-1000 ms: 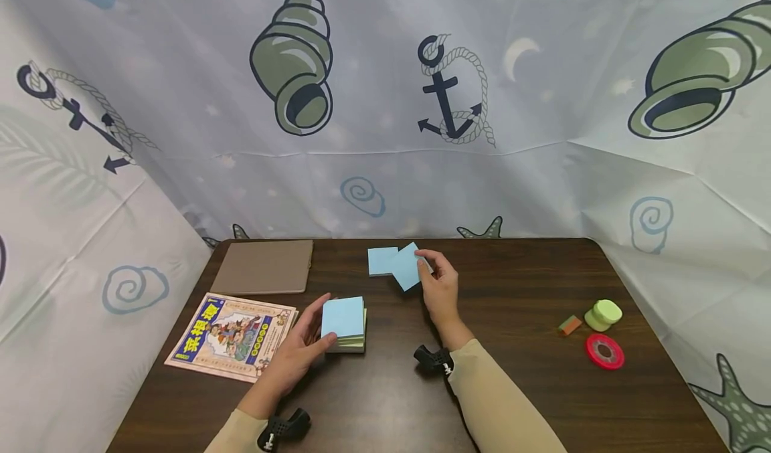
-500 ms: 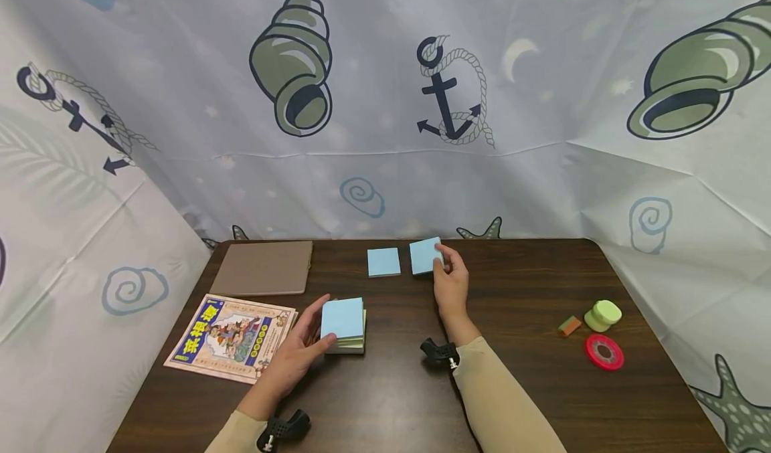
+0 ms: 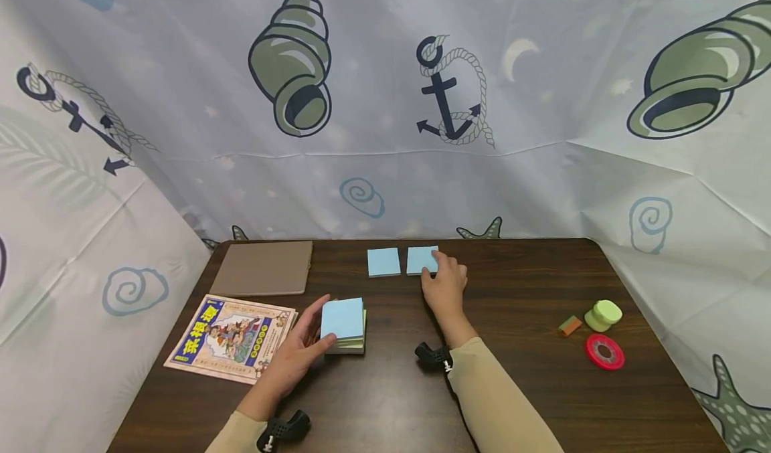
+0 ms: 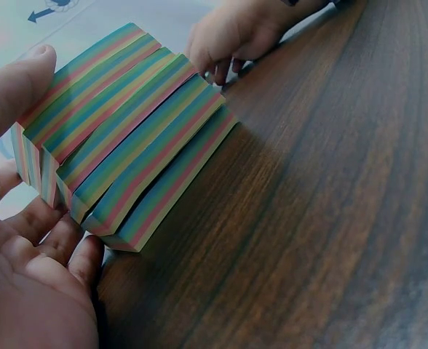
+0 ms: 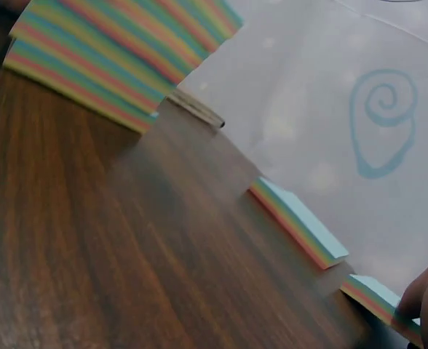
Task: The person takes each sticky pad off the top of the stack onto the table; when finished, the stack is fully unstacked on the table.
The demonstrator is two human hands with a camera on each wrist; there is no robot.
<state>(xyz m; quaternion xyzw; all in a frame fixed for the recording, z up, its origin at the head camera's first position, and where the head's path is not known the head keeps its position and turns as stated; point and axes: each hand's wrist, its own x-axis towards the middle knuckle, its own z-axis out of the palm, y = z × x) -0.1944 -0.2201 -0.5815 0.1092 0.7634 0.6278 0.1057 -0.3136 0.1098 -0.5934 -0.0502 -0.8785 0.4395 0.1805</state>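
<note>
My left hand [image 3: 294,358] grips a stack of square sticky note pads [image 3: 342,319] at the centre-left of the table, thumb on its near side and fingers behind its left side. The stack's striped, coloured edges [image 4: 130,123] fill much of the left wrist view, its layers slightly staggered. At the back of the table, my right hand [image 3: 447,294] pinches a light blue sticky note pad [image 3: 420,260] by its right side. That pad lies flat beside a matching sticky note pad [image 3: 383,262], with a narrow gap between them; both show striped edges in the right wrist view.
A brown notebook [image 3: 265,267] lies at the back left, with an illustrated booklet [image 3: 231,338] in front of it. To the right are a red ring-shaped item [image 3: 605,351], a pale green round container [image 3: 604,315] and a small orange-and-green block [image 3: 569,326].
My right hand has brought the pad right, away from overlapping the other pad, then lowered and squared it beside that one. The left hand and its stack have stayed in place.
</note>
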